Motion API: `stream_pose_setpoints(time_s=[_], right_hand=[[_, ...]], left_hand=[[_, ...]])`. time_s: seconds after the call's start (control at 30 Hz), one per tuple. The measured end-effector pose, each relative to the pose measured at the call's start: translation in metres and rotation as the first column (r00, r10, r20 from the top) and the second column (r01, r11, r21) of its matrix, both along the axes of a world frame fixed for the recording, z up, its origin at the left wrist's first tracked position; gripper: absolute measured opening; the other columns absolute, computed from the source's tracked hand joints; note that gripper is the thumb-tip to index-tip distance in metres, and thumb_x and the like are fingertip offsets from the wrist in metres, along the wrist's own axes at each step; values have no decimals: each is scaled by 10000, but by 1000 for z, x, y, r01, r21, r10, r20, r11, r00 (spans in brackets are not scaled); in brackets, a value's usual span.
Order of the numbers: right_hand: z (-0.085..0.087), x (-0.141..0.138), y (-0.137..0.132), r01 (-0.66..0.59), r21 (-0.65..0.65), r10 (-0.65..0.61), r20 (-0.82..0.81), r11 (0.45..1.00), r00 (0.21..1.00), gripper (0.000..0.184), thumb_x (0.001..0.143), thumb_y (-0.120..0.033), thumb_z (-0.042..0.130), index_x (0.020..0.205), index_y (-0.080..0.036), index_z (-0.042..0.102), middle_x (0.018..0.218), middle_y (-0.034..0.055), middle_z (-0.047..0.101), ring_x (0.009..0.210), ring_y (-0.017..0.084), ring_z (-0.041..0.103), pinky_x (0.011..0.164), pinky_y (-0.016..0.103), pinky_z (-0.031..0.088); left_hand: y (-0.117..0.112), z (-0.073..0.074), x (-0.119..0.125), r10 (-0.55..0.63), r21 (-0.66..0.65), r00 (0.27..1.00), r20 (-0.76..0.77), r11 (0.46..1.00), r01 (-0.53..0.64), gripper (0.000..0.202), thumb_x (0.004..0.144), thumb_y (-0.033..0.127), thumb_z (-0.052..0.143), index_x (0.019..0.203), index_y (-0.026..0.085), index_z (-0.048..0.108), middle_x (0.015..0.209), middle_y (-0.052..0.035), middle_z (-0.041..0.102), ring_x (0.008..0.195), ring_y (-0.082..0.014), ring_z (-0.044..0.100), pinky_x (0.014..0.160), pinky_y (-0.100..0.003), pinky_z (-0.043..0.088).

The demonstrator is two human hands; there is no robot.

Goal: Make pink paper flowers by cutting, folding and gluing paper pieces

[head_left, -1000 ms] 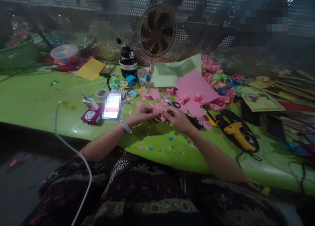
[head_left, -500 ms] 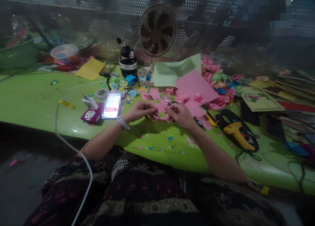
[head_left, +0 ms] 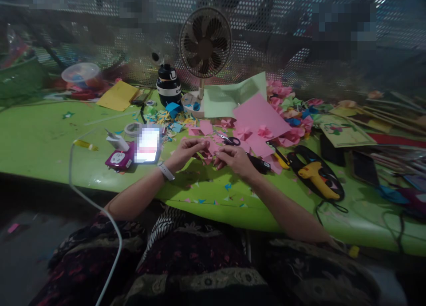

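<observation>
Over the middle of the table's near side, my left hand (head_left: 189, 153) pinches a small piece of pink paper (head_left: 212, 148) between thumb and fingers. My right hand (head_left: 235, 158) is closed on the same piece from the other side, with its fingertips close to the left ones. Part of the paper is hidden behind the fingers. Just beyond the right hand lie black-handled scissors (head_left: 232, 140) among pink scraps. A large pink sheet (head_left: 261, 115) and pink paper flowers (head_left: 265, 131) are farther back.
At left are a lit phone (head_left: 147, 147), a purple socket block (head_left: 117, 159) and a white cable (head_left: 109, 215). A yellow cutter (head_left: 281, 157) and yellow glue gun (head_left: 318, 178) lie at right. A bottle (head_left: 168, 89) and fan (head_left: 205, 46) stand behind.
My right hand has moved left, closer to my left hand, uncovering more of the scissors and a black object beside it. The whole view has shifted slightly.
</observation>
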State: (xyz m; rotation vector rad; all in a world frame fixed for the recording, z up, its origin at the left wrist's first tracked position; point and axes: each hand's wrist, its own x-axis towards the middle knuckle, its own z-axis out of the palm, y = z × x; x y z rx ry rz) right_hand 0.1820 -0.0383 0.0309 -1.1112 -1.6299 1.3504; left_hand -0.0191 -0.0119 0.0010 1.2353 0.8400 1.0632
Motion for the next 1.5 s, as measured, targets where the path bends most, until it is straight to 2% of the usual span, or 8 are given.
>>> stream_pose_setpoints(time_s=[0.23, 0.33, 0.43, 0.7, 0.93, 1.07, 1.23, 1.5], right_hand=[[-2, 7, 3, -47, 218, 9, 172, 975, 985, 297, 874, -435, 656, 722, -182, 686, 648, 29, 680, 552, 143, 623, 534, 291, 543], [-1, 13, 6, 8, 468, -123, 216, 884, 969, 148, 869, -327, 663, 902, -199, 729, 717, 22, 683, 585, 144, 593, 557, 298, 530], [-5, 16, 9, -88, 608, -73, 236, 789, 969, 198, 892, -265, 659, 1071, -257, 744, 900, 37, 725, 752, 172, 653, 691, 336, 573], [-19, 19, 19, -152, 775, -45, 227, 613, 973, 128, 926, -248, 687, 1007, -286, 779, 969, 47, 675, 931, 191, 659, 815, 355, 579], [-20, 14, 18, -98, 726, -98, 223, 681, 970, 101, 950, -307, 664, 961, -275, 759, 1041, 62, 654, 1026, 219, 643, 886, 407, 569], [-22, 8, 12, 46, 625, -184, 159, 779, 970, 192, 943, -406, 665, 913, -225, 724, 1104, 99, 646, 1081, 246, 629, 778, 372, 581], [-20, 5, 10, 81, 429, -149, 128, 900, 981, 284, 918, -477, 677, 910, -193, 694, 911, 72, 692, 805, 193, 652, 668, 335, 548], [-14, 7, 11, 77, 351, -133, 138, 933, 982, 292, 885, -477, 693, 856, -187, 683, 857, 61, 699, 732, 173, 634, 648, 325, 537]], left_hand=[[2, 0, -1, -42, -81, 998, 55, 996, 47, 401, 717, 508, 850, 742, 163, 648, 689, 3, 675, 612, -94, 661, 503, -177, 455], [4, -2, -3, -109, -95, 993, 40, 989, 113, 373, 769, 479, 820, 728, 164, 624, 662, 1, 664, 572, -86, 646, 492, -184, 442], [5, -4, -3, -166, -105, 986, 25, 980, 167, 354, 801, 470, 798, 755, 161, 633, 656, -1, 669, 565, -82, 638, 500, -186, 450], [4, -4, -2, -216, -85, 976, -5, 973, 215, 443, 738, 529, 839, 766, 135, 638, 640, 10, 662, 535, -69, 619, 506, -168, 478], [1, -5, 0, -206, -65, 975, -77, 977, 201, 370, 823, 478, 781, 825, 132, 649, 770, -58, 745, 634, -111, 692, 555, -207, 537], [-1, -5, 1, -203, 1, 973, -111, 979, 204, 383, 850, 496, 744, 914, 126, 666, 855, -93, 767, 722, -147, 734, 586, -227, 580], [-3, -6, 1, -239, 76, 960, -144, 965, 252, 323, 909, 447, 681, 977, 133, 652, 907, -105, 763, 807, -175, 753, 620, -243, 608], [-6, -7, -1, -282, 93, 949, -139, 951, 296, 318, 954, 433, 615, 1033, 129, 662, 1000, -124, 753, 905, -197, 753, 704, -281, 634]])
